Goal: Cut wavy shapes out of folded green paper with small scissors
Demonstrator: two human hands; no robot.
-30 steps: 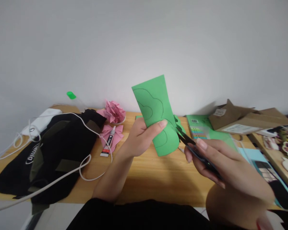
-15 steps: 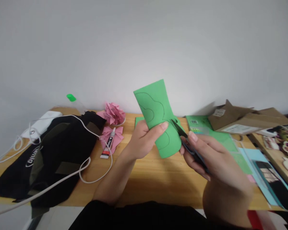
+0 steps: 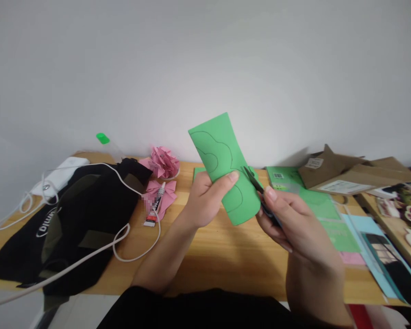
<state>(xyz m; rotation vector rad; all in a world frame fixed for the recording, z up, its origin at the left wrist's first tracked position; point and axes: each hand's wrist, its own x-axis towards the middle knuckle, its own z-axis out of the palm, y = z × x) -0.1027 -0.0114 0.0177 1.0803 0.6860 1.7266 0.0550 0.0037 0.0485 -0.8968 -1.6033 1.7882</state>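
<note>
My left hand is closed on a sheet of green paper with curved pencil outlines, held upright above the wooden table. The thumb presses the front of the sheet near its middle. My right hand grips small black scissors, and the blades meet the paper's right edge beside my left thumb.
A black drawstring bag with white cords lies at the left. Pink paper flowers and a glue tube sit behind my left hand. Green paper sheets, a brown cardboard package and printed sheets cover the right side.
My right hand has moved left and up with the scissors, from below the sheet's right corner to its right edge. The blades now reach into the paper. The left hand barely shifted.
</note>
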